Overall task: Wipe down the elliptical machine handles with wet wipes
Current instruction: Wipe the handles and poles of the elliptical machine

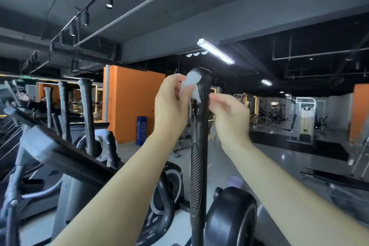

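White wipe (pixel 192 84) pinched by left hand (pixel 171 104) on black handle (pixel 200 128) top, right hand (pixel 229 115) beside, grip unclear.

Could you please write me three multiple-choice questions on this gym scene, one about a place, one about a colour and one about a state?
1. Where is the wet wipe?
A. in a bin
B. against the top end of the black handle
C. on a bench

2. What colour is the wall behind and left of the handle?
A. orange
B. green
C. white

3. What state is the wet wipe in?
A. sealed in a pack
B. pinched by the left grip
C. draped loose, untouched

Answers: 1 B, the white wipe sits at the handle's top; 2 A, the wall is plainly orange; 3 B, the fingers close round it.
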Tool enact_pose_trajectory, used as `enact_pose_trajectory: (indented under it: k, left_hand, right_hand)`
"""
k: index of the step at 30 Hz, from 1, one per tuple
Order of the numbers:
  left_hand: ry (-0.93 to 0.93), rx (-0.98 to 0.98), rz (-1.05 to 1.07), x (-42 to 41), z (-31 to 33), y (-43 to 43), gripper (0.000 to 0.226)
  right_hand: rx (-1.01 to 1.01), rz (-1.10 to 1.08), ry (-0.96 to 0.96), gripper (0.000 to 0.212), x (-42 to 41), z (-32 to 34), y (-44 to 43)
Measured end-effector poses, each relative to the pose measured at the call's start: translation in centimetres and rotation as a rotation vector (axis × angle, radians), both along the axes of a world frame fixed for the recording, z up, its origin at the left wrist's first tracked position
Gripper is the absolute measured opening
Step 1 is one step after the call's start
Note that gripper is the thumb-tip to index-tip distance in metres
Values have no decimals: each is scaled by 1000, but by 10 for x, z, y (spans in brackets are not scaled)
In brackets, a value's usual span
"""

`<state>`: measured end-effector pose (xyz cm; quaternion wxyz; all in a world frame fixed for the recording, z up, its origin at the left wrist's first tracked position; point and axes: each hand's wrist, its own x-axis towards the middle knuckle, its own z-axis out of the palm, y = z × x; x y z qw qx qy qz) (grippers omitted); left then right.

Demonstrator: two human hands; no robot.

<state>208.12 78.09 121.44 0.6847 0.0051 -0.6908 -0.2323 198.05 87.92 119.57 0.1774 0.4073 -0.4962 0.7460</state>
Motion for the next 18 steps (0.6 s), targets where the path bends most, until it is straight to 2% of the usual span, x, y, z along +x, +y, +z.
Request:
enact_pose_trajectory:
  k: [7, 11, 15, 18]
  left_hand:
    - [-179, -41, -164, -9, 1, -17, 9]
    - [-251, -39, -204, -4, -26, -18, 10]
    - [-409, -137, -201, 0, -95, -12, 11]
    - [-371, -73, -156, -7, -99, -9, 6]
  right_hand:
    - [-117, 135, -196, 20, 7, 5, 1]
    - [-129, 132, -201, 22, 9, 1, 0]
    - [-51, 81, -147, 24, 6, -18, 8]
    - [-9, 31, -148, 26, 3, -28, 8]
